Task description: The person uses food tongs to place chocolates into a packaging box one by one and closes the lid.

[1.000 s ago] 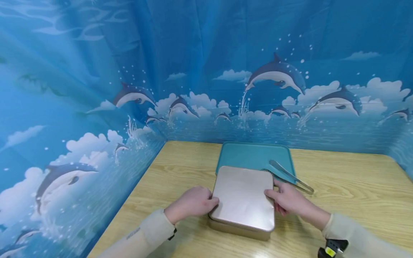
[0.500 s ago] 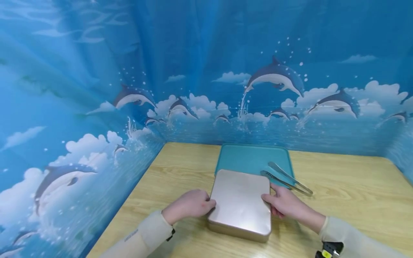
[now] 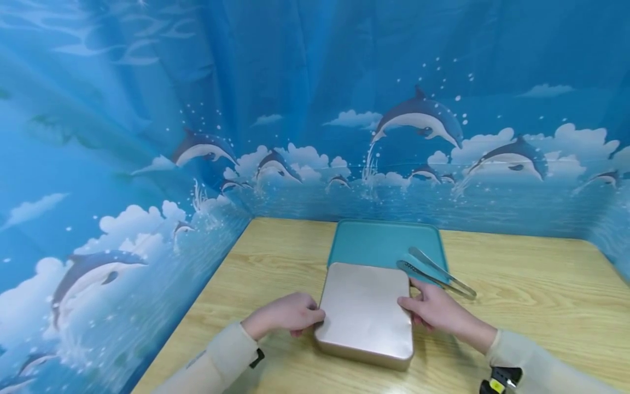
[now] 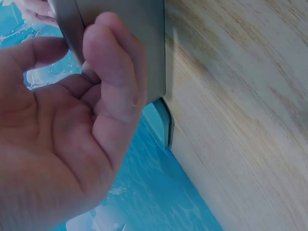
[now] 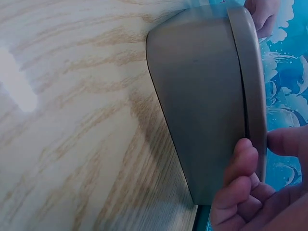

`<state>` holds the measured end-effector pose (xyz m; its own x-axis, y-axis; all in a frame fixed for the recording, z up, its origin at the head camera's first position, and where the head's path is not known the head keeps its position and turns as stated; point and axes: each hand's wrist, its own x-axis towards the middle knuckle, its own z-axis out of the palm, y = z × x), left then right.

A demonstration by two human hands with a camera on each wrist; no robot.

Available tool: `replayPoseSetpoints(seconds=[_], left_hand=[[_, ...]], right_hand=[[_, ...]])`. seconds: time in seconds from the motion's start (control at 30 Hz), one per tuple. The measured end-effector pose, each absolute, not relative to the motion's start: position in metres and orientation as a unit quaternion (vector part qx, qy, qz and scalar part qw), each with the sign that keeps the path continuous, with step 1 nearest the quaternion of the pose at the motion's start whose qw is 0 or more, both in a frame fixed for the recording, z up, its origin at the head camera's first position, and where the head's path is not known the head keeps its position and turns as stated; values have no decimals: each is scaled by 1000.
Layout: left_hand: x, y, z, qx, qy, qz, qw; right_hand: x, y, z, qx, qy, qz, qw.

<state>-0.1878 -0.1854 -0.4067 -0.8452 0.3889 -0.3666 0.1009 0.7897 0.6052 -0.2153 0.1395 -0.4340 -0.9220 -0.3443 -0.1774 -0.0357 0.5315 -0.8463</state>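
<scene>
A rectangular metal tin (image 3: pixel 364 355) stands on the table, its smooth champagne-coloured lid (image 3: pixel 366 306) on top. At the lid's left edge is my left hand (image 3: pixel 290 314), thumb on the rim and fingers curled beside the tin's wall. My right hand (image 3: pixel 433 306) pinches the lid's right edge, its thumb on top and fingertips below the rim. In the right wrist view, a thin dark gap runs between the lid (image 5: pixel 252 72) and the tin's wall (image 5: pixel 197 86). The inside of the tin is hidden.
Behind the tin lies a teal tray (image 3: pixel 379 241), partly covered by it in the head view. Metal tongs (image 3: pixel 443 276) lie across the tray's right corner onto the wooden table (image 3: pixel 531 284). A blue dolphin-print curtain (image 3: pixel 305 109) encloses the back and left.
The lid has come down and lines up more closely with the tin. My left hand has shifted slightly left and nearer; the right has moved a little left, then stayed put.
</scene>
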Motion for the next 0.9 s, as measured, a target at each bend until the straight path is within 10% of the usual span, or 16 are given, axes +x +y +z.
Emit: replayPoseSetpoints(seconds=[0.2,0.5,0.9], left_hand=[[-194,-192,-406,135,916,300,230],[-242,-173,-413,99,939,323,73],[-270,-167,-425,115,906,401,67]], right_hand=[[-223,139,-436,-110,870,-456,148],[-248,145,-441,-117,886,-433,115],[-252,139,-439,-139,913,-375,77]])
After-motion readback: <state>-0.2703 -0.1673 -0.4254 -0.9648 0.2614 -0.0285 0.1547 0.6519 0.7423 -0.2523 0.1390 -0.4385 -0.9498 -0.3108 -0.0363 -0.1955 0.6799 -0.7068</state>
